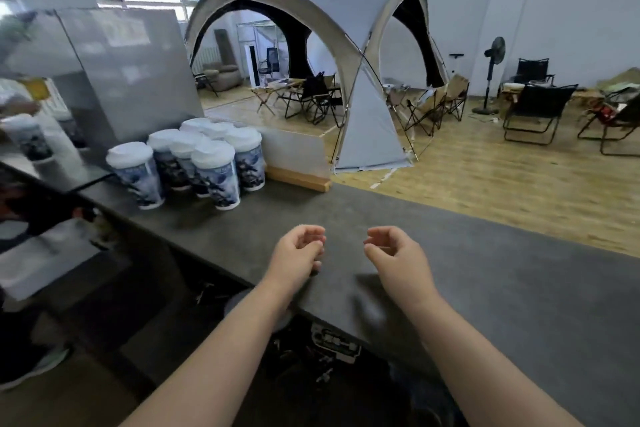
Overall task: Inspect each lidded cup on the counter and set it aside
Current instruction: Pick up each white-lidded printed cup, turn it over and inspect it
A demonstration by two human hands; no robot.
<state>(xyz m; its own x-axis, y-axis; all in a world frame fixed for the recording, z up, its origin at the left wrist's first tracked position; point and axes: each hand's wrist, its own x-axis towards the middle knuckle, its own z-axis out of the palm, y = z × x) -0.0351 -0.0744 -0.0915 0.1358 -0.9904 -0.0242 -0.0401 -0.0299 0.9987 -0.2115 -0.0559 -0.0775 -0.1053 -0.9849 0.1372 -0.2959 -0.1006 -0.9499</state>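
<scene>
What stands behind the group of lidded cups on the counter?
Behind the lidded cups stand a tall grey board and a low frosted panel in a wooden base. Front cups cover the rear ones.

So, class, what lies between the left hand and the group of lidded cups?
Only bare dark counter. In the head view, nothing stands between the left hand and the lidded cups.
</scene>
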